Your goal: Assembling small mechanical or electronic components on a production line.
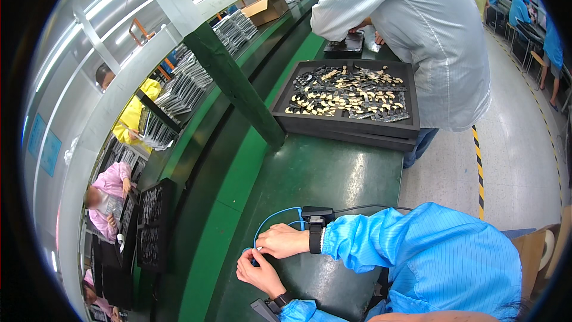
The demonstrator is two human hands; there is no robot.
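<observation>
Head view: above the near part of the dark-green flat bench (pixel 333 173), the left hand (pixel 261 275) pinches a small dark-blue piece (pixel 254 262), mostly hidden. The curled right hand (pixel 283 241) meets it; its grip cannot be told. Light fingertips and a slack thin blue cord (pixel 301 220) should help control.

You have bare counter (pixel 333 173) beyond your right hand (pixel 281 241), as far as the black tray (pixel 345 127). A green post (pixel 238 86) obstructs your way left of it, and a black cable (pixel 372 206) lies nearer that hand.
</observation>
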